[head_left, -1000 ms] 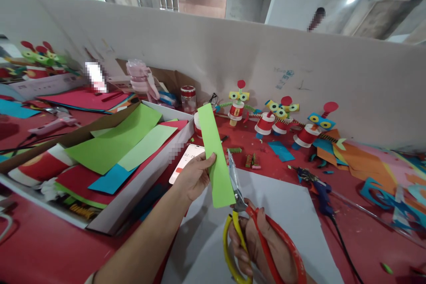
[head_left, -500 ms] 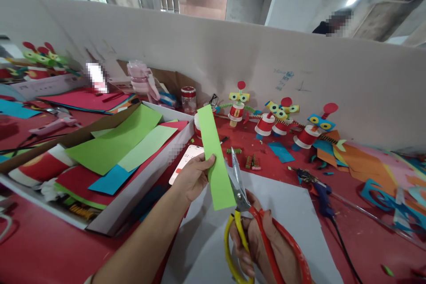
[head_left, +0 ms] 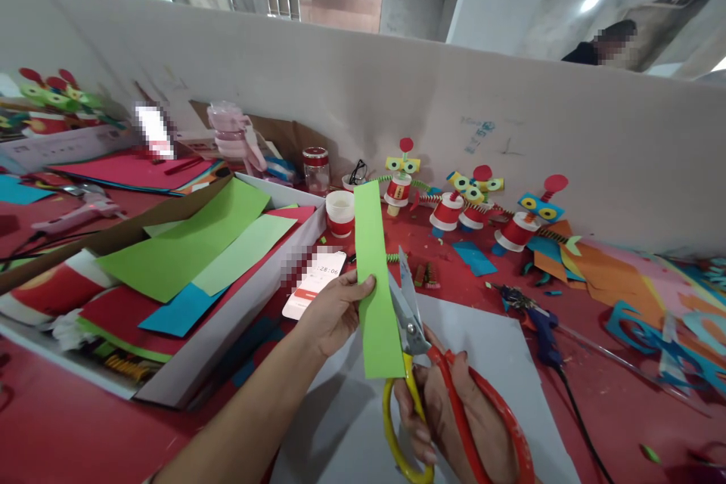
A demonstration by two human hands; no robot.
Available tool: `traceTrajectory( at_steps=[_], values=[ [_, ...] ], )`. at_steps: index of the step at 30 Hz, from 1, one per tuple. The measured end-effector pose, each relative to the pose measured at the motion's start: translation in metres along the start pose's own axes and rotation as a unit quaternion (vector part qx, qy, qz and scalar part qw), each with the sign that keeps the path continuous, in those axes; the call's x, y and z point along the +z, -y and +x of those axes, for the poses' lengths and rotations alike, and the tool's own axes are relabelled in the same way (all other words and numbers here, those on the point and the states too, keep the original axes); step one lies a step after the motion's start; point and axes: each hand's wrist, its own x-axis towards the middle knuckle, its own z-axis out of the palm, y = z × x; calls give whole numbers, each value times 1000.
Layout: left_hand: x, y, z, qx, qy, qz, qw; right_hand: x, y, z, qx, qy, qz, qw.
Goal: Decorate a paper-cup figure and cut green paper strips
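My left hand (head_left: pixel 337 310) pinches a long strip of bright green paper (head_left: pixel 379 325) by its left edge, thumb in front. The strip stands nearly upright above a pale grey sheet (head_left: pixel 488 363) on the red table. In my right hand (head_left: pixel 454 393) is a pair of scissors (head_left: pixel 417 336) with one yellow and one red handle. Their blades are parted and point up, just right of the strip; part of one blade is hidden behind the paper. Whether the blades touch the paper I cannot tell.
A box (head_left: pixel 193 370) of coloured paper stands at left, a phone (head_left: pixel 314 283) beside it. Behind are a paper cup (head_left: pixel 340 213) and several paper-cup robot figures (head_left: pixel 400 185). A glue gun (head_left: pixel 547 336) with its cable lies right, near orange paper scraps (head_left: pixel 618 272). A person (head_left: pixel 601 45) is beyond the partition.
The green strip has turned more upright and shifted slightly right and down, uncovering the paper cup behind. The scissors stay parted beside it. My view has shifted slightly right.
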Motion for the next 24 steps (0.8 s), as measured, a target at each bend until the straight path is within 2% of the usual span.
traceTrajectory(
  at_steps=[6,9,14,19,24],
  values=[
    [-2,-10,-1,-54,-9,-37,998,2,0,-1,-5,8,8,1000],
    [-4,-14,2,-37,-25,-64,997,3,-2,-2,-1,14,0,1000],
    [-7,-13,8,22,-24,-53,998,0,-7,-1,20,1,6,1000],
    [-2,-7,5,-2,-15,-33,999,-2,-8,1,23,-30,6,999],
    [6,0,-1,-22,-17,-23,999,7,-8,4,-8,-47,-23,999]
  ],
)
